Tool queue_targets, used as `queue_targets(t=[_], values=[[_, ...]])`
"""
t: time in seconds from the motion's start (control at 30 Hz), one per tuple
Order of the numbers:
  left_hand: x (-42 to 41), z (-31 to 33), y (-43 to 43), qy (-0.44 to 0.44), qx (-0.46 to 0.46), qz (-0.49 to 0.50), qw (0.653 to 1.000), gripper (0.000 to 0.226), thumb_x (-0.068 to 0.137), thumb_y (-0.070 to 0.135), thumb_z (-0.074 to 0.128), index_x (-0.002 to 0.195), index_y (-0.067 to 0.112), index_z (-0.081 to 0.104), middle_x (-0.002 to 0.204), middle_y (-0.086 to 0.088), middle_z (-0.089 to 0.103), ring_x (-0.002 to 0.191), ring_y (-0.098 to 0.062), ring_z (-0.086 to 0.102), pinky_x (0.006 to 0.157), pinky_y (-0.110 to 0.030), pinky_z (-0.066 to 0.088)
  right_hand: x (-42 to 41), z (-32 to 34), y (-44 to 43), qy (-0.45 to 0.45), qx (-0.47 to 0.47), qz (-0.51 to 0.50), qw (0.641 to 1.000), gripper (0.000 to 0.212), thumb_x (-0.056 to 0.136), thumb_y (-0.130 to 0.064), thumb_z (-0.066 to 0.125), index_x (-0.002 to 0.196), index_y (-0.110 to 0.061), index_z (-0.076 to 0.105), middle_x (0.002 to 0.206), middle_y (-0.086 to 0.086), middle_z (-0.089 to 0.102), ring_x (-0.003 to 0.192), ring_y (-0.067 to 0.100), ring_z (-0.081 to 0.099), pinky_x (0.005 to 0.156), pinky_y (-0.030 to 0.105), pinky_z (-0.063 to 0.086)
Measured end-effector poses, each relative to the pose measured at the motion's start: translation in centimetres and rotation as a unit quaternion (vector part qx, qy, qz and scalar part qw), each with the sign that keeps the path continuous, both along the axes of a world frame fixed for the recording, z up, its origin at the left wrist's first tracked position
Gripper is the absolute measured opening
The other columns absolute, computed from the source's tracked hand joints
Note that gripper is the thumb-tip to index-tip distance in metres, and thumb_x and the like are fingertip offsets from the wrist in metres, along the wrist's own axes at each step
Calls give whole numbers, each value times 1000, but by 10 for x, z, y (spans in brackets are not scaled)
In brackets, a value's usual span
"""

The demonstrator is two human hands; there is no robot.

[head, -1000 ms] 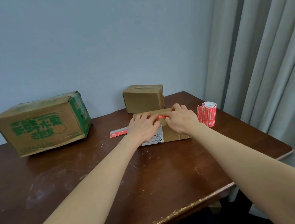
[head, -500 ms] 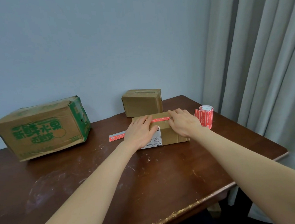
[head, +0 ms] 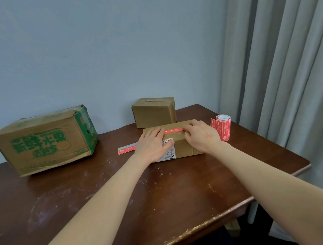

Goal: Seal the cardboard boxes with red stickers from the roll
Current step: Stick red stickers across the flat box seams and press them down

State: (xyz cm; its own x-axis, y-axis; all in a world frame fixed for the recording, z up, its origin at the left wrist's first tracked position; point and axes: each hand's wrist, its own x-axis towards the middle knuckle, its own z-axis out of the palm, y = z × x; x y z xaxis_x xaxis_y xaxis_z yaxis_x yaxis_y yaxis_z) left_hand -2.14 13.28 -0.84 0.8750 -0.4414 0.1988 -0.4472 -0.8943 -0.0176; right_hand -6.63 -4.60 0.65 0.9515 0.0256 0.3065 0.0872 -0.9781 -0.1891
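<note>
**Red sticker could be creased or left half stuck**

A red sticker (head: 174, 130) is laid along the top of the flat box (head: 180, 146), and each of its ends is covered by a hand. The left hand (head: 152, 144) is pressed on the left part of the box and the right hand (head: 202, 136) on the right part. On both hands the fingers are held straight and close together, and nothing is gripped. The roll (head: 222, 127) is stood upright just to the right of the box. A strip (head: 127, 149) is left lying just to the left of the box. A small box (head: 154, 112) is set just behind it, and a large box (head: 43, 142) well to its left.

If the hands are slid unevenly, a wrinkle or bubble could be trapped under the sticker, and the flaps might not be held shut. If the box is pushed sideways across the table (head: 163, 200), the roll could be struck and toppled. No red sticker can be seen on the other two boxes, so more of the roll will probably be needed.
</note>
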Motion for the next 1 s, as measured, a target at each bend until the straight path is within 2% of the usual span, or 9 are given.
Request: queue_targets(t=[0.33, 0.5, 0.6, 0.83, 1.0], values=[[-3, 1, 3, 10, 0, -8, 1000, 75, 95, 60, 29, 152, 13, 15, 160, -4, 16, 147, -20, 14, 120, -38, 13, 4, 5, -1, 29, 23, -7, 999, 38, 100, -32, 34, 128, -28, 60, 128, 1, 50, 120, 21, 41, 85, 37, 44], [-7, 9, 5, 10, -18, 0, 1000, 77, 94, 61, 33, 152, 13, 14, 159, -7, 15, 146, -22, 15, 118, -35, 14, 5, 3, -3, 15, 42, -7, 999, 44, 99, -30, 35, 140, -17, 45, 135, 4, 49, 124, 23, 41, 94, 40, 43], [-4, 5, 5, 14, -9, 3, 1000, 73, 92, 63, 33, 150, 20, 23, 158, -3, 20, 145, -21, 19, 117, -41, 18, 7, 3, -1, 23, 27, -10, 999, 45, 99, -30, 34, 142, -17, 42, 137, 5, 46, 126, 24, 39, 94, 40, 43], [-2, 6, 3, 20, -14, 12, 1000, 72, 90, 65, 36, 148, 22, 28, 157, -1, 23, 144, -19, 22, 117, -43, 22, 11, 4, 0, 35, -30, -18, 999, 45, 99, -34, 30, 140, -20, 45, 134, 8, 43, 122, 26, 39, 93, 42, 45], [-3, 1, 4, 22, -33, 9, 999, 72, 92, 62, 37, 148, 20, 27, 157, -2, 21, 145, -20, 17, 116, -42, 24, 15, 2, 2, 43, -37, -27, 998, 46, 100, -37, 28, 133, -20, 55, 130, 8, 44, 119, 26, 39, 92, 42, 45]])
